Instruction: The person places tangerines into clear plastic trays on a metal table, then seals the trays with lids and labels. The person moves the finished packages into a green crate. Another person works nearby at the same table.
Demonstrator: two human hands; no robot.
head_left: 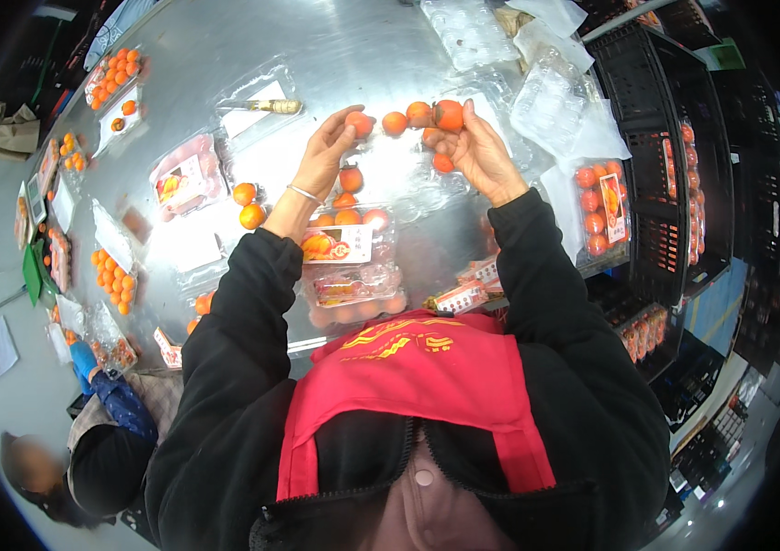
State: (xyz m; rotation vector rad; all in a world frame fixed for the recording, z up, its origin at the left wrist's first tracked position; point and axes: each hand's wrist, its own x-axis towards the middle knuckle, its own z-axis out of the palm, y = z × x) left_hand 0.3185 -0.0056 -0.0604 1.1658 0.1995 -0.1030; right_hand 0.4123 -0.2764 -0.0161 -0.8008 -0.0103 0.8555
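Observation:
My left hand (322, 158), a bracelet round its wrist, pinches an orange persimmon (360, 124) between thumb and fingertips. Opposite it, my right hand (484, 156) is closed round a larger, redder persimmon (448, 115), its dark leafy cap toward me. Loose persimmons (395, 123) lie between the hands on the metal table, and another loose persimmon (442, 163) is just below the right hand. Two more sit near my left wrist, the upper persimmon (350, 177) showing its cap. Closer to my body, a filled clear plastic box (381, 241) with a picture label stands by another filled box (353, 292).
A filled clear box (190, 174) and loose persimmons (251, 216) are on the left. Empty clear trays (468, 32) lie at the far right, beside black crates (629, 110) holding packed fruit. A co-worker with a blue glove (84, 358) is at lower left.

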